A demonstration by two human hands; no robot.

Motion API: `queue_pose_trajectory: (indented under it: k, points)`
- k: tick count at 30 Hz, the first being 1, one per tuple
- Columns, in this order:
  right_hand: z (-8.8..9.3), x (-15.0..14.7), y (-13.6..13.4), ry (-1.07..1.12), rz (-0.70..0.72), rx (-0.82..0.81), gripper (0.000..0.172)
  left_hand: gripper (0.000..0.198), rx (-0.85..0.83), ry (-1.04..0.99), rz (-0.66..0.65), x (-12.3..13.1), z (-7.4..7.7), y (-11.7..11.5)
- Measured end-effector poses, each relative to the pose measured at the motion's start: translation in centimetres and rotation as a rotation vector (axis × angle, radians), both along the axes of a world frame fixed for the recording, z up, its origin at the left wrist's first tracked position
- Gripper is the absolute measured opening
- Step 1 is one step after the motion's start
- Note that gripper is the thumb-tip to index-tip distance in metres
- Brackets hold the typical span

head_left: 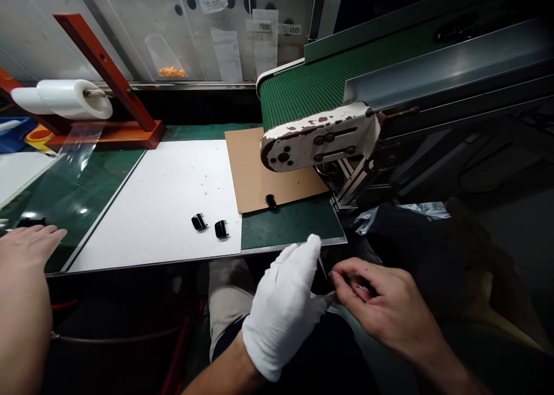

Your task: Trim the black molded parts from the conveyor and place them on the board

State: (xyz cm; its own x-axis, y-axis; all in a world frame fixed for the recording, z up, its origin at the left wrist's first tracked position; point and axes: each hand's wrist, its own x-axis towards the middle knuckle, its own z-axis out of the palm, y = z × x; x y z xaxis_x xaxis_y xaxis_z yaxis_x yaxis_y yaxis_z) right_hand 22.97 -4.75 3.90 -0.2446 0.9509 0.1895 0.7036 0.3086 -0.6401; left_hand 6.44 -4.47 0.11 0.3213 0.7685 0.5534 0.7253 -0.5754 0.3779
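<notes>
My left hand (283,308), in a white glove, is over my lap just below the table's front edge. Its fingers are pressed together, and their inner side is turned away, so what they hold is hidden. Close beside it on the right is my bare right hand (381,302), thumb and fingers pinched. Something small and dark may be between them; I cannot make it out. On the white sheet (173,193) lie two glossy black plastic parts, one (199,222) left of the other (221,229). A third black part (270,201) rests at the front edge of the brown cardboard (249,175).
A green conveyor belt (311,89) with a chipped white end plate (320,138) overhangs the cardboard. At left stand a plastic film roll (73,99) on a red-brown stand (108,74) and another person's hand (32,245) over a dark part. A dark bag (415,239) is at right.
</notes>
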Motion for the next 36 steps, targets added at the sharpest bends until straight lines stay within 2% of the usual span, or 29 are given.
queue_pose_trajectory:
  k: [5, 9, 13, 16, 23, 30, 36]
  points:
    - [0.4, 0.4, 0.0, 0.041, 0.014, 0.044, 0.012, 0.065, -0.104, -0.095, 0.017, 0.1, 0.0, 0.3]
    - [0.4, 1.3, 0.0, 0.099, -0.013, -0.031, 0.017, 0.071, -0.294, -0.295, 0.028, 0.3, 0.8, 0.3]
    - [0.1, 2.0, -0.1, 0.161, 0.015, -0.126, 0.043, 0.081, -0.509, -0.523, -0.059, 0.0, 1.7, 0.2]
    - [0.2, 1.8, -0.1, 0.098, 0.092, -0.154, 0.065, 0.09, -0.615, -0.595, -0.098, -0.2, 2.1, 0.0]
    - [1.0, 0.2, 0.3, 0.0, 0.239, -0.14, 0.075, 0.091, -0.617, -0.668, -0.156, -0.3, 2.7, -0.5]
    - [0.8, 0.1, 0.5, -0.085, 0.249, -0.151, 0.081, 0.09, -0.612, -0.664, -0.18, -0.6, 2.8, -0.5]
    - [0.8, -0.3, 0.2, -0.132, 0.228, -0.045, 0.084, 0.089, -0.637, -0.631, -0.183, -0.8, 2.7, -0.3]
